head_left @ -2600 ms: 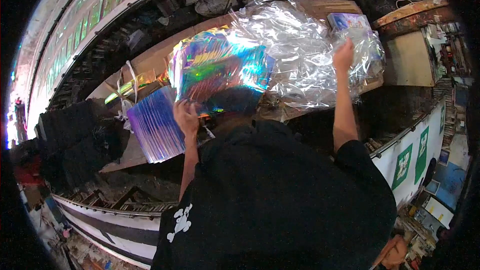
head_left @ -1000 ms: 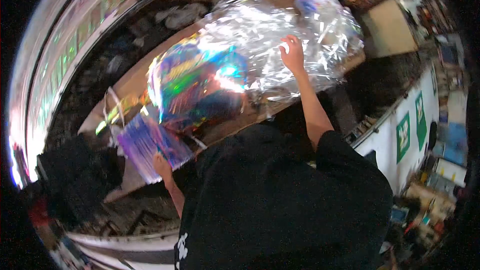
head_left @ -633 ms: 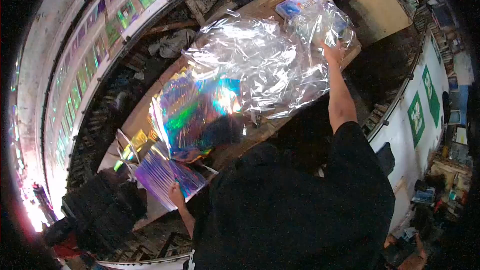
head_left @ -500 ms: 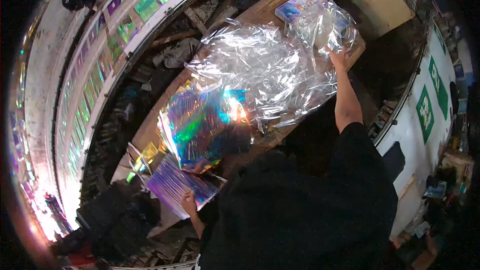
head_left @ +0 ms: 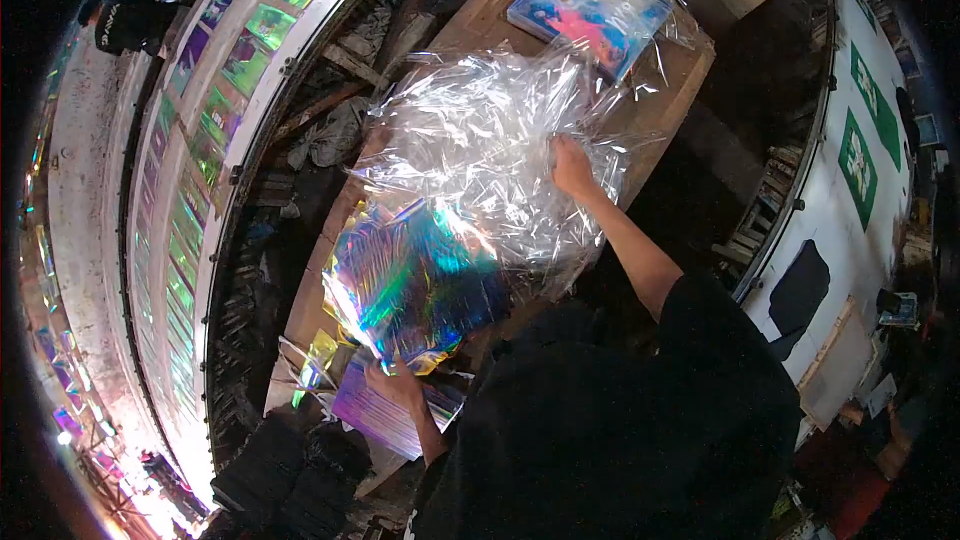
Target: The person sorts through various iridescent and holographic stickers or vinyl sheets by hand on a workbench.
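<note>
A big crumpled heap of clear plastic film covers the middle of the wooden board. My right hand is closed on its right side, fingers wrapped in the film. Below the heap lies a shiny stack of iridescent film sheets. My left hand has its fingers curled at the stack's lower edge and appears to pinch it. Under that hand is a purple striped sheet. At the board's far end, a colourful printed pack is partly covered by clear film.
The wooden board stretches diagonally away from me. A curved white rail with green iridescent panels runs along the left, where another person stands. On the right is a white panel with green signs. Slatted wood lies beneath.
My right hand has drawn back from the printed pack, pulling clear film toward me and baring more of the pack. My left hand has moved up from the purple sheet to the iridescent stack's edge.
</note>
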`<state>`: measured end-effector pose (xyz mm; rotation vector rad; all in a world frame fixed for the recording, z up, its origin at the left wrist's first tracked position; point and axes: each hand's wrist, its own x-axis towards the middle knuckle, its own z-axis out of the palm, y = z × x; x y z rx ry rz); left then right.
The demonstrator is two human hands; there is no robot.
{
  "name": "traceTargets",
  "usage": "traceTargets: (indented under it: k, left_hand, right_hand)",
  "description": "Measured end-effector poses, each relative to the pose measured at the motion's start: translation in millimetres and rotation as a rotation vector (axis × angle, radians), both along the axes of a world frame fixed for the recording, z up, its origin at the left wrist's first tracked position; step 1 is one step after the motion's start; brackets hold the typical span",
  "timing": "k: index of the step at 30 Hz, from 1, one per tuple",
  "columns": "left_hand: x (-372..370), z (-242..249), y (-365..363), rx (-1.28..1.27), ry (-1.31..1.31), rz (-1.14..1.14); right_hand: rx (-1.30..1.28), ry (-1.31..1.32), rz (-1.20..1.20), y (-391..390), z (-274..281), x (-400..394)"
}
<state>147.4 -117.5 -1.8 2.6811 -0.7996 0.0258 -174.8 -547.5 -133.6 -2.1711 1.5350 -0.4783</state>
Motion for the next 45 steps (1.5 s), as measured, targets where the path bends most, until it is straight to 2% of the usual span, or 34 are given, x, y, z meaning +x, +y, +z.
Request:
traceTargets:
  k: [2,4,6,7,8,10,11,13,14,16,17,19,20,22,23,24,26,28,30,31,32,33,34,35,36,37,38,39,40,41,42,43,45]
  left_hand:
    - [-14.3,3.8,-53.0,-0.109,-0.009,-0.117]
    - [-38.8,17.9,-100.1,-0.146,0.063,-0.217]
    - [-60.6,25.9,-130.0,-0.174,0.109,-0.258]
    - [-69.2,27.6,-141.1,-0.224,0.144,-0.390]
    - [-77.3,28.0,-146.6,-0.274,0.176,-0.529]
    - [-96.6,28.8,-148.2,-0.252,0.234,-0.606]
    - [-105.8,28.9,-145.7,-0.223,0.291,-0.682]
    - [-119.9,28.3,-137.0,-0.270,0.343,-0.759]
    - [-124.6,28.1,-131.3,-0.304,0.396,-0.837]
    - [-128.0,15.8,-115.3,-0.312,0.345,-0.884]
    - [-128.1,10.7,-106.2,-0.313,0.377,-0.870]
    - [-126.7,-5.8,-94.5,-0.286,0.458,-0.818]
    - [-127.1,-5.1,-98.2,-0.302,0.466,-0.828]
    - [-131.9,-2.7,-108.6,-0.248,0.464,-0.816]
    - [-133.9,-0.9,-120.1,-0.263,0.395,-0.918]
    - [-138.8,0.8,-133.6,-0.267,0.384,-0.924]
    - [-163.6,40.6,-175.6,-0.134,0.287,-0.975]
    - [-184.8,55.0,-222.5,0.006,0.228,-1.041]
    - [-195.8,40.5,-270.0,0.086,0.147,-1.088]
    - [-198.6,21.1,-292.0,0.156,-0.030,-1.111]
    - [-199.7,-1.0,-312.1,0.232,-0.208,-1.127]
    - [-196.6,-28.6,-327.4,0.272,-0.222,-1.103]
    - [-192.2,-55.6,-334.2,0.287,-0.221,-1.111]
    - [-188.3,-79.6,-337.7,0.362,-0.103,-1.058]
    - [-188.7,-90.4,-341.8,0.436,0.011,-0.999]
    - [-191.2,-84.1,-344.9,0.456,0.011,-1.006]
    - [-193.1,-70.3,-348.1,0.510,0.115,-0.966]
    - [-194.7,-59.8,-351.2,0.560,0.221,-0.917]
    - [-196.0,-57.4,-355.4,0.571,0.225,-0.906]
    - [-197.5,-55.0,-358.9,0.578,0.247,-0.882]
    - [-199.4,-54.4,-360.4,0.585,0.272,-0.857]
    - [-199.4,-59.6,-359.0,0.593,0.281,-0.844]
    - [-197.5,-74.5,-356.3,0.591,0.226,-0.838]
  right_hand:
    - [0.033,-0.043,0.032,-0.6,-1.6,4.0]
    - [0.068,-0.124,-0.051,-2.7,-19.3,6.8]
    - [0.104,-0.125,-0.060,-1.9,-4.6,13.6]
    - [0.138,-0.134,-0.084,-2.5,2.6,18.0]
    - [0.131,-0.133,-0.080,-2.5,0.1,21.1]
    - [0.278,-0.108,0.095,-1.1,-10.9,27.5]
    - [0.270,-0.107,0.094,-0.5,-24.1,30.9]
    - [0.284,-0.375,0.076,0.6,-39.6,38.0]
    - [0.273,-0.378,0.070,2.3,-39.3,38.2]
    - [0.141,0.005,0.112,7.3,-14.9,39.7]
    - [0.129,0.005,0.094,13.1,-2.6,35.0]
    - [0.045,0.174,0.009,28.7,61.5,26.1]
    - [0.032,0.186,0.000,31.7,69.9,21.3]
    - [0.028,-0.076,-0.143,37.1,77.9,9.6]
    - [0.020,-0.077,-0.144,38.6,78.4,4.7]
    - [0.089,-0.056,-0.113,38.7,77.7,2.6]
    - [0.155,-0.047,-0.093,38.2,61.1,1.7]
    - [0.130,-0.011,0.224,32.5,30.5,-2.8]
    - [0.276,0.070,0.369,16.7,-22.7,4.8]
    - [0.274,0.075,0.372,16.5,-17.8,1.5]
    - [0.266,0.010,0.471,21.8,-2.6,-3.4]
    - [0.253,-0.059,0.569,12.0,16.3,-10.8]
    - [0.264,-0.070,0.564,-2.6,39.2,-22.5]
    - [0.440,-0.138,0.589,-20.3,65.5,-38.3]
    - [0.614,-0.208,0.614,-42.8,76.6,-53.8]
    - [0.567,-0.276,0.607,-74.0,72.9,-69.4]
    - [0.501,-0.244,0.482,-105.8,83.9,-84.4]
    - [0.357,-0.385,0.488,-152.0,86.4,-105.0]
    - [0.075,-0.237,0.212,-179.5,105.1,-125.3]
    - [0.101,-0.300,-0.048,-229.5,72.8,-149.7]
    - [-0.251,-0.148,-0.142,-262.3,73.2,-175.4]
    - [-0.168,-0.057,-0.230,-286.5,109.6,-189.9]
    - [-0.425,0.096,-0.430,-340.6,73.5,-227.6]
